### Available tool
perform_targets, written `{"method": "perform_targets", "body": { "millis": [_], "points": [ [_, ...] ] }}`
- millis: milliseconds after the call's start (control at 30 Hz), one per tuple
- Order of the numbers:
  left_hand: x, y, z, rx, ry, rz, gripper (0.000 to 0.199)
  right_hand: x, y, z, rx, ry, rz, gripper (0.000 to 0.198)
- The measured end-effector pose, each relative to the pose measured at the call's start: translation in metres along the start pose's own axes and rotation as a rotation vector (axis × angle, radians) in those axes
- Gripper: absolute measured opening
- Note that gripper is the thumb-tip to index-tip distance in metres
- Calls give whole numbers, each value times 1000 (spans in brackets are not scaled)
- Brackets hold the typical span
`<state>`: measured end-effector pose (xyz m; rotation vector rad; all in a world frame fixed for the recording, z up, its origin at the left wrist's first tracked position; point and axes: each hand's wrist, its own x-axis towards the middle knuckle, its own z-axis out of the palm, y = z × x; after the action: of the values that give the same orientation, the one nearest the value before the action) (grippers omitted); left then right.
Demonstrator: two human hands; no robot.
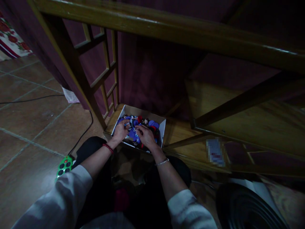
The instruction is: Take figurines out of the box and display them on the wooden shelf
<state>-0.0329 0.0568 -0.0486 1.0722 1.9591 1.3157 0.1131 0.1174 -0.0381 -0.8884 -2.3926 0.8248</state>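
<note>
A shallow white cardboard box point(162, 128) sits on the low wooden shelf, filled with small doll-like figures point(153, 124) in blue, black and red. My left hand point(120, 131) reaches over the box's left side, its fingers bent together at a blue-and-white piece point(131, 124). Over the middle of the box is my right hand point(145, 136), with thumb and fingers drawn together close to the same piece. Dim light and small size hide exactly what each hand's fingertips grip.
A wooden frame with lattice point(105, 76) rises left of the box, and a thick rail point(152, 22) crosses above. Right along the shelf lies a blurred packet point(215, 152). A green device with black buttons point(64, 165) and a cable point(82, 133) are on the tiled floor. A dark ribbed round object point(247, 206) stands lower right.
</note>
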Motion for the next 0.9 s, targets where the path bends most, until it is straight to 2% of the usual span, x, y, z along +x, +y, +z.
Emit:
{"method": "perform_targets", "body": {
  "millis": [100, 200, 433, 633, 900],
  "points": [
    [1, -2, 2, -128, -44, -50, 28, 6, 5, 2, -26, 59, 28, 27],
    [-1, 1, 2, -159, -84, -68, 33, 12, 8, 4, -47, 87, -2, 34],
    [-4, 8, 3, -94, -153, -96, 40, 20, 5, 5, -166, -33, -94, 46],
    [-1, -1, 10, -76, -131, -65, 43, 22, 4, 6, -269, -66, -64, 44],
    [0, -4, 11, -64, -126, -70, 41, 21, 4, -1, -252, 16, 35, 25]
  ]
}}
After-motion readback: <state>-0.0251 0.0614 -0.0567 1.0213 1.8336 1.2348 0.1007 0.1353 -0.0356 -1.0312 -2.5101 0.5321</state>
